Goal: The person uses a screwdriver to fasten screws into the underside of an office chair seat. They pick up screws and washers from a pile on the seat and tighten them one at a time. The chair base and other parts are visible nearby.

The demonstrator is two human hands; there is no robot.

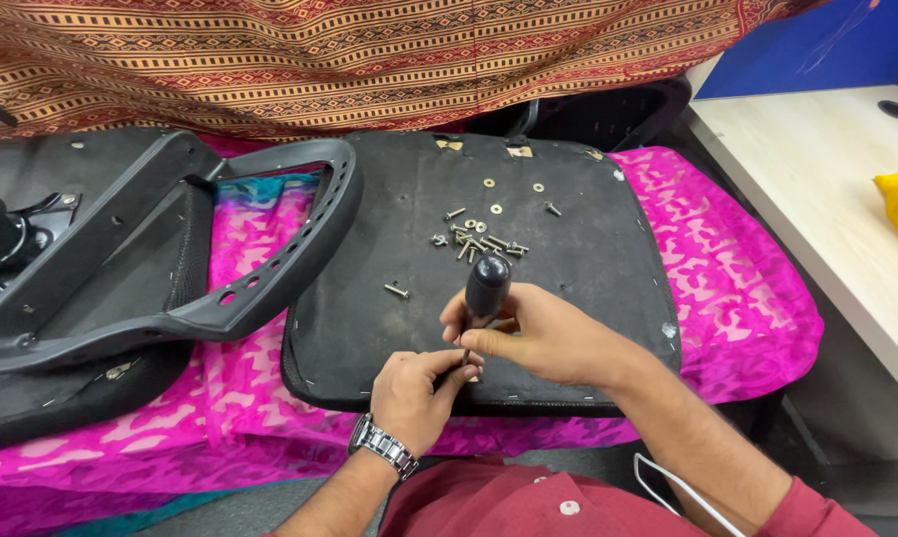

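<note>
Between hands (469, 363), smooth black screwdriver (486, 288)

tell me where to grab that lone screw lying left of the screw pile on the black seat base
Pinch the lone screw across its shank, coming straight down from above. It lies flat on the black seat base, apart from the screw pile, with bare surface all round it, so fingertips fit on either side. Both hands are busy: the right hand grips the black screwdriver handle, the left hand at its shaft.
</note>
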